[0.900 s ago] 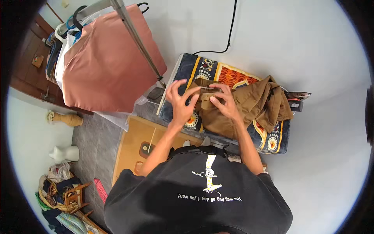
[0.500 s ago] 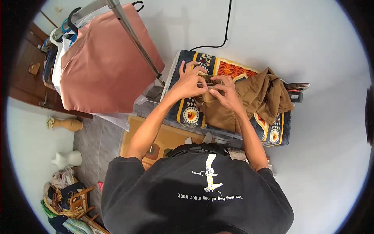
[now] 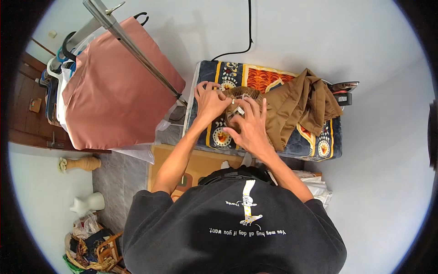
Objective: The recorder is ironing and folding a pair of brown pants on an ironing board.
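A brown satiny garment [image 3: 285, 112] lies on a table covered by a patterned blanket, its gathered elastic waistband [image 3: 245, 91] forming a ring at the left end. My left hand [image 3: 211, 104] pinches the left edge of that waistband between thumb and forefinger, its other fingers raised. Over the right side of the ring is my right hand [image 3: 252, 129], fingers bent and apart, with the fingertips at the cloth inside. A small white label [image 3: 239, 110] shows within the ring, between the hands.
An iron [image 3: 343, 93] stands at the table's right end on the dark blue, orange and yellow blanket [image 3: 205, 73]. A metal clothes rack [image 3: 141, 57] with a hanging pink cloth [image 3: 121, 89] is close on the left. A black cable [image 3: 250, 27] runs down the wall.
My hands have moved apart from their meeting point at the waistband. The right hand has shifted down and left with its fingers spread, and the waistband now shows as a rounder ring.
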Demonstrator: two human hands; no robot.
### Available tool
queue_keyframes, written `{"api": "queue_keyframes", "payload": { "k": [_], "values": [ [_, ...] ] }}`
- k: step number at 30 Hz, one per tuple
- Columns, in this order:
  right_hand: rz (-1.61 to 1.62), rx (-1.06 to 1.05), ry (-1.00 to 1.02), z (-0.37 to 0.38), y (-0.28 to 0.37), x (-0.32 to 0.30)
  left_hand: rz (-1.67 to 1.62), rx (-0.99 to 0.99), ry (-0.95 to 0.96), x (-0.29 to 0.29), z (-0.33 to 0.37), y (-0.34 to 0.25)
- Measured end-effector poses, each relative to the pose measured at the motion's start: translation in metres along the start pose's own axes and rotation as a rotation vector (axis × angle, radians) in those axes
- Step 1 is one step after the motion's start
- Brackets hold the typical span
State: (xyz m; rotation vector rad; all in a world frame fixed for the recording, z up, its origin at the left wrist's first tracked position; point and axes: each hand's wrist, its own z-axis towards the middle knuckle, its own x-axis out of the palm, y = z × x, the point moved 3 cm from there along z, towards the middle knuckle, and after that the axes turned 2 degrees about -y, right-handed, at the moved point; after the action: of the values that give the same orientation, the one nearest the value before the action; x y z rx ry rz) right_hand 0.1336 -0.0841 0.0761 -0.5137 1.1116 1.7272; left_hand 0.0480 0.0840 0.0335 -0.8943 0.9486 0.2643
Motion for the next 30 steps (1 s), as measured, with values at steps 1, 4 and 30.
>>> {"api": "queue_keyframes", "payload": {
  "k": [1, 4, 30],
  "values": [
    [-0.01, 0.039, -0.055, -0.001, -0.001, 0.008, 0.001, 0.002, 0.003, -0.001, -0.001, -0.003],
    [-0.045, 0.147, -0.141, -0.001, -0.007, 0.026, -0.099, -0.094, 0.016, -0.004, -0.004, -0.005],
    [-0.132, -0.365, 0.34, 0.066, -0.064, 0.006, -0.006, 0.31, -0.088, -0.022, -0.038, -0.037]
  ]
}}
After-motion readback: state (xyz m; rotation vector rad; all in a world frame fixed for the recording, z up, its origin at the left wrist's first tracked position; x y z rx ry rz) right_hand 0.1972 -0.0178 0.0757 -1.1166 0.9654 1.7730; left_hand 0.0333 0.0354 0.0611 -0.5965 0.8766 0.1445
